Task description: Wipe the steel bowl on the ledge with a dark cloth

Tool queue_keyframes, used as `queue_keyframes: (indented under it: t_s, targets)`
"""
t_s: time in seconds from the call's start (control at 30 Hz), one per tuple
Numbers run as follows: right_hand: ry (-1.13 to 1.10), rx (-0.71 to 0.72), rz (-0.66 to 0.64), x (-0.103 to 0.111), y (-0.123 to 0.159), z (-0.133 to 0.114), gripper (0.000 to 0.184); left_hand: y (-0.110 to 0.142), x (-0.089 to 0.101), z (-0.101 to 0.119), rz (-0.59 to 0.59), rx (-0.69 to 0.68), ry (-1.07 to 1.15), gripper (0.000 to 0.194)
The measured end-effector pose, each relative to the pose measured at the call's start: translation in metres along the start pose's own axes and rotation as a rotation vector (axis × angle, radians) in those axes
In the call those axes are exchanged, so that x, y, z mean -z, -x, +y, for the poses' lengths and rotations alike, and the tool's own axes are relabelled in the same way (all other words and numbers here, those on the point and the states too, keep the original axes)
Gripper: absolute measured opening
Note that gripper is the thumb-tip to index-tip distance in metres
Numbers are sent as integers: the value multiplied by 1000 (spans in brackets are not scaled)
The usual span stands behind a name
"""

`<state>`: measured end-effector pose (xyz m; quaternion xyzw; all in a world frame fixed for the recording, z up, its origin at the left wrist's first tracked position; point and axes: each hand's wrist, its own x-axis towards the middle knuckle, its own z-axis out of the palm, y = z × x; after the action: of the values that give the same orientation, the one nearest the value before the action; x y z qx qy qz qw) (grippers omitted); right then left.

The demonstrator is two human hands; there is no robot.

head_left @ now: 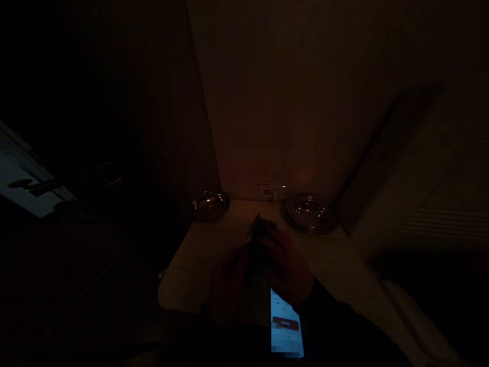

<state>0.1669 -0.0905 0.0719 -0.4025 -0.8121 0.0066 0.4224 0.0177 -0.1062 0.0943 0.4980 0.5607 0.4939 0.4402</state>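
The scene is very dark. In the head view my left hand (226, 285) and my right hand (289, 266) are close together above a light wooden tabletop (187, 278). Both have curled fingers around a dark, crumpled item (261, 255) with a slightly shiny upper edge. Whether it is cloth or a packet, I cannot tell. My right fingers lie over its upper right side, while my left fingers touch its left side. Below my right hand glows a phone screen (287, 326), partly covered by the hand and dark sleeve.
A shiny metal bowl (210, 206) stands at the table's back left corner. Stacked metal dishes (311, 213) sit at the back right. A wall socket (271, 191) with a plug is between them. A door handle (40, 187) shows at far left.
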Motion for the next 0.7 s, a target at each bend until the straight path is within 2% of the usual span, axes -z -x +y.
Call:
queue_keyframes:
  t_s: [0.07, 0.1, 0.2, 0.23, 0.37, 0.4, 0.5, 0.53, 0.63, 0.7]
  targets:
    - [-5, -103, 52, 0, 0, 0, 53, 0, 1, -1, -17, 7, 17, 34]
    - [6, -108, 49, 0, 0, -1, 53, -1, 1, -1, -11, 4, 21, 34]
    - [43, 83, -36, -1, 0, -2, 50, -3, 4, -1, 12, -22, 9, 32]
    - [43, 105, -40, -1, 0, -1, 49, -4, 4, -1, 7, -26, 5, 33]
    - [43, -65, 13, -3, 0, 5, 52, -5, 6, -1, -23, 16, 17, 35]
    - [56, -44, -5, -3, 1, 6, 53, -5, 6, -1, -17, 21, 18, 34]
    - [76, 155, -83, -3, 2, 8, 50, -5, 5, -1, -2, 25, 27, 33]
    - [71, 146, -77, -2, 2, 9, 48, -6, 5, -2, -5, 27, 35, 34]
    - [65, -19, -28, 1, 1, 12, 50, -6, 2, -3, -10, 46, 53, 35]
    - [71, 22, -67, 3, 0, 13, 50, -7, 0, -3, 2, 40, 45, 35]
